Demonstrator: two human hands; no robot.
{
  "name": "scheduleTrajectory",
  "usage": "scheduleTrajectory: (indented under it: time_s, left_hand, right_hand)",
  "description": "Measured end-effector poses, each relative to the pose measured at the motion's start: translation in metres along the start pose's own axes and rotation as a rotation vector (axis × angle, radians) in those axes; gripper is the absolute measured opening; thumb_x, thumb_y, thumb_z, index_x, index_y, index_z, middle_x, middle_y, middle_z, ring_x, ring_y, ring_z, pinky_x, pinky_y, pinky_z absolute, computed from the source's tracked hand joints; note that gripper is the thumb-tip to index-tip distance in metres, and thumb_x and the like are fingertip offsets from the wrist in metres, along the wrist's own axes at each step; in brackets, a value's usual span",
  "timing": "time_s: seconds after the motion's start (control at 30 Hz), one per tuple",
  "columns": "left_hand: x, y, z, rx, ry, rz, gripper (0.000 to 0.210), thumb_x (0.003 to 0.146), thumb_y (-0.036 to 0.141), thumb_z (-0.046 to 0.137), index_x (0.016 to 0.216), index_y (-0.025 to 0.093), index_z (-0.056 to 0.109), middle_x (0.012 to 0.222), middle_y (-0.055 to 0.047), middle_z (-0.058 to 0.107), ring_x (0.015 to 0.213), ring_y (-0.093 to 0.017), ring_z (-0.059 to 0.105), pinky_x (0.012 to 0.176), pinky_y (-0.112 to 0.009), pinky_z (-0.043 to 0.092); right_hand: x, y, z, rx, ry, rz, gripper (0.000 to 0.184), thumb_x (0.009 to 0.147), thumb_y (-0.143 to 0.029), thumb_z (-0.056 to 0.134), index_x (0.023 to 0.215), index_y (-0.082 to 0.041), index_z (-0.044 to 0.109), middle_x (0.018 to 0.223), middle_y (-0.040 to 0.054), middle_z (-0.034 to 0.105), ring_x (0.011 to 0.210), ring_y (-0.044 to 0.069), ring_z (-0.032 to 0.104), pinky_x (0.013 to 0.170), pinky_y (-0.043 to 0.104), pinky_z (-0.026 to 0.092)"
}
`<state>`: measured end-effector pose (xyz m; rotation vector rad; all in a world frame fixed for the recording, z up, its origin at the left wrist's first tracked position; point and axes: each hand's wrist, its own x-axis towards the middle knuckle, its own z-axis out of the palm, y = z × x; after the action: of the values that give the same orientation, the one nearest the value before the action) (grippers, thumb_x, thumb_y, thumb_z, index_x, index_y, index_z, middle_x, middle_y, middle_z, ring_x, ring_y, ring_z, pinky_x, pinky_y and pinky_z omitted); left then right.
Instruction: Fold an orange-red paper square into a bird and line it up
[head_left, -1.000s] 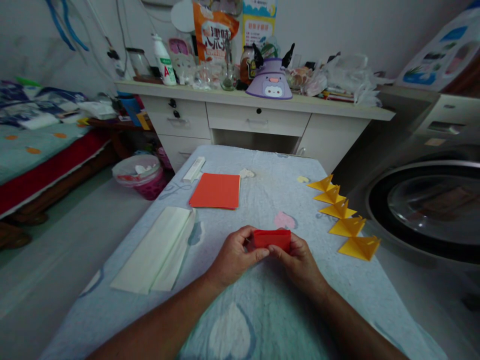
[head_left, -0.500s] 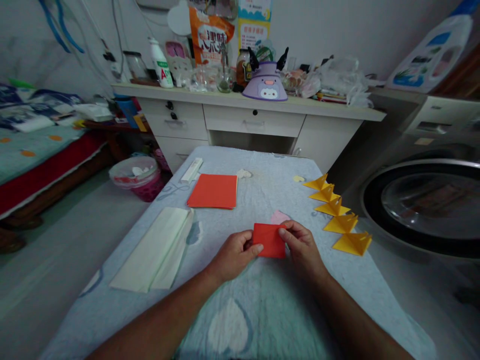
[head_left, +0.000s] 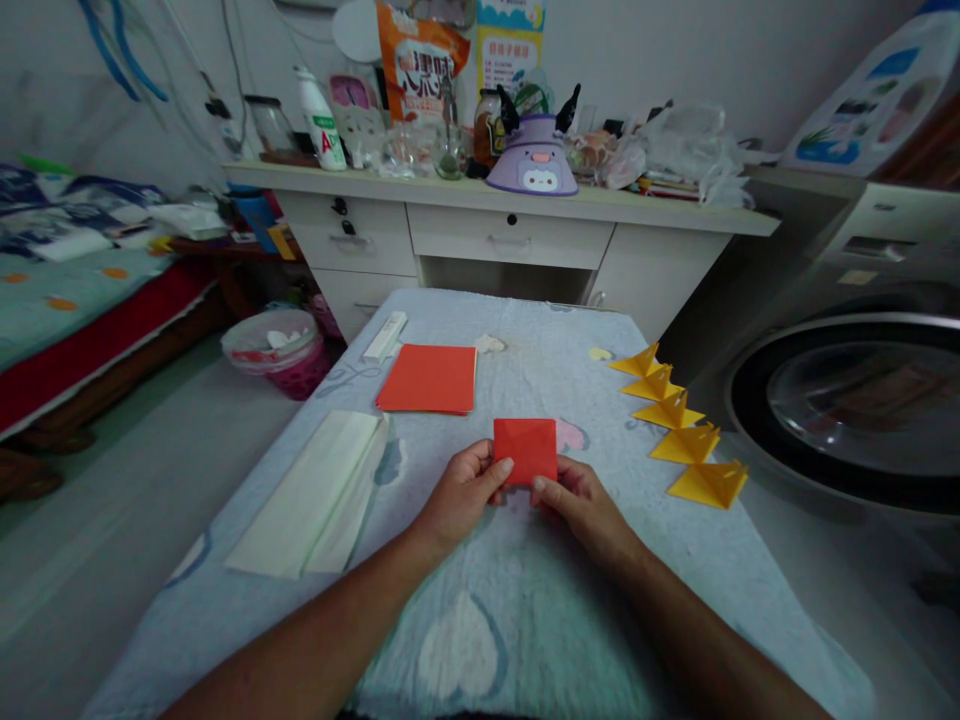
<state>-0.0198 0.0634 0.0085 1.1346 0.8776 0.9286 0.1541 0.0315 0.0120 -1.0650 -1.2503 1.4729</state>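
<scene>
A small folded square of red paper (head_left: 526, 448) is held up over the cloth-covered table between my two hands. My left hand (head_left: 471, 487) pinches its lower left side, thumb on the front face. At the lower right corner, my right hand (head_left: 581, 498) grips it the same way; the fingers behind the paper are partly hidden. Beyond and to the left lies a stack of orange-red paper sheets (head_left: 429, 379). Several folded yellow paper pieces (head_left: 685, 443) stand in a row along the table's right side.
A folded pale green cloth or paper (head_left: 304, 500) lies at the left, with a small white box (head_left: 385, 336) behind it. The patterned tablecloth (head_left: 540, 620) covers the table. A washing machine (head_left: 840, 270) stands right, a lined bin (head_left: 277, 350) left, a cluttered white desk (head_left: 480, 235) behind.
The red paper has moved slightly left and away from me. My right hand has shifted from its upper right edge down to its lower right corner.
</scene>
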Motion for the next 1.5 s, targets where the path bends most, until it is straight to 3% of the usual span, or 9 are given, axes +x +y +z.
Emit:
scheduleTrajectory:
  time_s: [0.17, 0.33, 0.5, 0.6, 0.7, 0.83, 1.13, 1.3, 1.5]
  left_hand:
    - [-0.002, -0.002, 0.001, -0.035, -0.037, 0.008, 0.029, 0.079, 0.036, 0.067, 0.095, 0.012, 0.065, 0.074, -0.002, 0.062, 0.056, -0.008, 0.045, 0.054, -0.022, 0.036]
    - [-0.001, -0.003, -0.002, 0.036, 0.008, 0.023, 0.026, 0.077, 0.033, 0.069, 0.089, 0.01, 0.067, 0.069, -0.002, 0.061, 0.055, -0.008, 0.044, 0.054, -0.023, 0.036]
    - [0.0, 0.002, -0.001, -0.009, 0.038, 0.008, 0.026, 0.074, 0.035, 0.072, 0.083, 0.011, 0.066, 0.061, 0.002, 0.054, 0.051, -0.007, 0.04, 0.05, -0.022, 0.031]
    - [0.0, 0.004, -0.001, -0.069, 0.054, 0.011, 0.029, 0.072, 0.036, 0.074, 0.084, 0.012, 0.067, 0.062, 0.002, 0.054, 0.05, -0.007, 0.04, 0.049, -0.021, 0.031]
    - [0.001, 0.003, -0.002, -0.135, 0.083, 0.011, 0.032, 0.073, 0.035, 0.074, 0.094, 0.012, 0.067, 0.069, 0.001, 0.059, 0.051, -0.007, 0.042, 0.05, -0.021, 0.033]
    - [0.002, -0.002, -0.005, -0.187, 0.088, -0.003, 0.032, 0.075, 0.032, 0.073, 0.098, 0.013, 0.065, 0.072, 0.0, 0.061, 0.052, -0.007, 0.046, 0.051, -0.022, 0.038]
    - [0.002, -0.001, 0.0, -0.151, 0.062, 0.03, 0.032, 0.073, 0.032, 0.074, 0.097, 0.012, 0.063, 0.074, -0.001, 0.063, 0.053, -0.007, 0.047, 0.053, -0.022, 0.038]
    - [0.004, -0.003, -0.002, -0.137, 0.071, 0.056, 0.028, 0.076, 0.034, 0.072, 0.092, 0.013, 0.062, 0.079, -0.002, 0.063, 0.054, -0.007, 0.045, 0.052, -0.022, 0.036]
    - [0.003, -0.003, -0.001, -0.156, 0.029, 0.032, 0.032, 0.076, 0.031, 0.071, 0.101, 0.014, 0.059, 0.082, -0.003, 0.065, 0.054, -0.007, 0.049, 0.053, -0.023, 0.038]
  right_hand:
    - [0.0, 0.003, 0.002, -0.032, -0.008, 0.002, 0.031, 0.082, -0.047, 0.068, 0.077, -0.016, 0.067, 0.061, -0.0029, 0.054, 0.055, 0.009, 0.04, 0.054, 0.023, 0.031]
    - [0.0, -0.002, 0.001, -0.036, -0.028, -0.026, 0.028, 0.083, -0.044, 0.067, 0.077, -0.017, 0.068, 0.062, -0.0033, 0.054, 0.055, 0.009, 0.039, 0.055, 0.023, 0.03]
    - [0.0, -0.002, -0.01, -0.021, 0.104, -0.01, 0.028, 0.081, -0.039, 0.067, 0.065, -0.017, 0.061, 0.055, -0.0031, 0.052, 0.053, 0.009, 0.04, 0.054, 0.024, 0.03]
    - [0.001, -0.001, -0.016, 0.028, 0.161, -0.036, 0.024, 0.083, -0.037, 0.064, 0.069, -0.018, 0.059, 0.058, -0.0027, 0.054, 0.053, 0.01, 0.043, 0.054, 0.024, 0.032]
    - [0.002, 0.0, -0.015, 0.083, 0.123, -0.049, 0.018, 0.084, -0.037, 0.065, 0.088, -0.02, 0.062, 0.068, -0.0029, 0.055, 0.056, 0.01, 0.045, 0.053, 0.022, 0.034]
    - [0.002, 0.0, -0.009, 0.086, 0.047, -0.028, 0.034, 0.081, -0.04, 0.07, 0.109, -0.024, 0.06, 0.084, -0.0006, 0.058, 0.063, 0.011, 0.049, 0.054, 0.022, 0.037]
    - [0.006, 0.005, -0.012, -0.013, 0.042, -0.016, 0.026, 0.082, -0.044, 0.069, 0.081, -0.018, 0.064, 0.069, -0.002, 0.057, 0.057, 0.01, 0.045, 0.055, 0.023, 0.035]
    - [0.005, 0.0, -0.007, 0.031, 0.004, 0.001, 0.029, 0.079, -0.046, 0.072, 0.085, -0.019, 0.064, 0.067, -0.0029, 0.056, 0.056, 0.01, 0.043, 0.055, 0.023, 0.033]
    - [0.0, -0.007, -0.006, 0.062, -0.031, -0.01, 0.03, 0.077, -0.045, 0.074, 0.091, -0.02, 0.065, 0.072, -0.0011, 0.059, 0.061, 0.011, 0.047, 0.058, 0.023, 0.034]
